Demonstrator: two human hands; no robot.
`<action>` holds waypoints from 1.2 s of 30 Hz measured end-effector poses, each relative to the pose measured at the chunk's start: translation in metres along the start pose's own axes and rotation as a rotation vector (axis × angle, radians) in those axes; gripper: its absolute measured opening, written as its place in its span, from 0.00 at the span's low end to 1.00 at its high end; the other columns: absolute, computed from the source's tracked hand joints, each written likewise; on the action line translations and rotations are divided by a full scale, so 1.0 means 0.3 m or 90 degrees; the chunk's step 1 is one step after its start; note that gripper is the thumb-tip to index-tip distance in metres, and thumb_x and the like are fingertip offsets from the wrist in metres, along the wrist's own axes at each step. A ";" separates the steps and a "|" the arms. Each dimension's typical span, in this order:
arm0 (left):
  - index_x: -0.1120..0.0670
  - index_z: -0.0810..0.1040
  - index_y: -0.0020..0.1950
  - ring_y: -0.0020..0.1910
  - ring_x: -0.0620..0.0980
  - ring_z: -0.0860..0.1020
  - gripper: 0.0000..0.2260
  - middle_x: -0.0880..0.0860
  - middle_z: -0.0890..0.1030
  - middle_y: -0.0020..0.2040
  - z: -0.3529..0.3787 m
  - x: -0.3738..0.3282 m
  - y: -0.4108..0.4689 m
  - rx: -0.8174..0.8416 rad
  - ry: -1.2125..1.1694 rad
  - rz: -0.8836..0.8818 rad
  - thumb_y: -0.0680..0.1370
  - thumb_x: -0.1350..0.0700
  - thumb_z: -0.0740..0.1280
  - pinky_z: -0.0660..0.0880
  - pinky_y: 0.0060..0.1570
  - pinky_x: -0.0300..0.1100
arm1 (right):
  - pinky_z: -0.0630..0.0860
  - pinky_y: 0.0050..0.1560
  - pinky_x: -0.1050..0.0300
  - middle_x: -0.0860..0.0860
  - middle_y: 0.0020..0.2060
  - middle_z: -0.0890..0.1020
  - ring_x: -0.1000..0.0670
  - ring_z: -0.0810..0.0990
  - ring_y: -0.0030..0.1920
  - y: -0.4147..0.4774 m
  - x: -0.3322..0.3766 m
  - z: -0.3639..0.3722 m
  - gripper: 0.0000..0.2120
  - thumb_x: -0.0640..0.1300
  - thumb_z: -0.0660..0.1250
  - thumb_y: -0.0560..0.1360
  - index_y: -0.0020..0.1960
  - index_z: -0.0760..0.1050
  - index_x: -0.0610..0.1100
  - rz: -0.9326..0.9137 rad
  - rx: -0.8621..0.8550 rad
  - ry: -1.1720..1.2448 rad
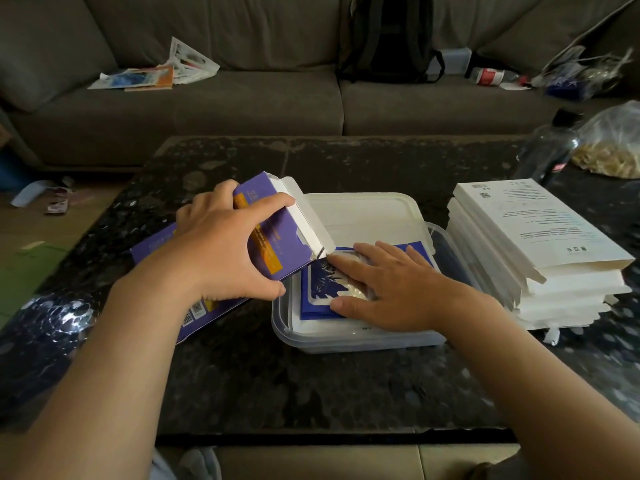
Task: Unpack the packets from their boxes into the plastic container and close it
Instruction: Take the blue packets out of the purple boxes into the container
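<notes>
A purple box [273, 233] with an orange stripe and white open flaps is tilted over the left edge of the clear plastic container [287, 327]. My left hand [225, 244] grips this box, thumb below and fingers over its top. Blue-and-white packets [320, 289] lie flat inside the container. My right hand [384, 285] rests on these packets with straight fingers, pressing them down. The container's white lid [363, 213] lies behind the container, partly under it. A second purple box [156, 244] lies flat under my left arm.
A stack of white boxes [533, 251] stands right of the container on the dark stone table [311, 386]. A dark bottle [550, 147] and a clear bag of snacks [613, 147] are at the far right. A grey sofa [242, 98] with papers and a backpack lies beyond.
</notes>
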State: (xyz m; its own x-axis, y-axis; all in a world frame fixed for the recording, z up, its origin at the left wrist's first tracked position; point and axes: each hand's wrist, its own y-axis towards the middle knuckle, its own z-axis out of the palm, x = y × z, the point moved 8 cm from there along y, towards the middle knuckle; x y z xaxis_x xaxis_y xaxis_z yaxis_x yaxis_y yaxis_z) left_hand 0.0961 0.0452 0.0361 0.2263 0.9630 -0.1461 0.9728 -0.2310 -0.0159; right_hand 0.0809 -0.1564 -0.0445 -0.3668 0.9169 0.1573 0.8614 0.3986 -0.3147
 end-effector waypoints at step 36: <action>0.29 0.50 0.75 0.74 0.59 0.56 0.52 0.50 0.52 0.75 0.014 -0.009 -0.005 0.002 0.006 0.000 0.59 0.33 0.78 0.57 0.72 0.58 | 0.50 0.76 0.30 0.52 0.82 0.50 0.41 0.51 0.81 0.028 0.065 0.001 0.47 0.80 0.44 0.66 0.80 0.39 0.63 -0.054 -0.007 -0.097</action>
State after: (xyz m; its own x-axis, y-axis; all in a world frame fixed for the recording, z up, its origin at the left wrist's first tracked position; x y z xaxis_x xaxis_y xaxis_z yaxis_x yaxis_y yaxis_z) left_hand 0.0939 0.0422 0.0323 0.2265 0.9644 -0.1367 0.9727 -0.2313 -0.0197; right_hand 0.0809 -0.1352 -0.0443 -0.4864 0.8729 0.0382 0.8290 0.4748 -0.2956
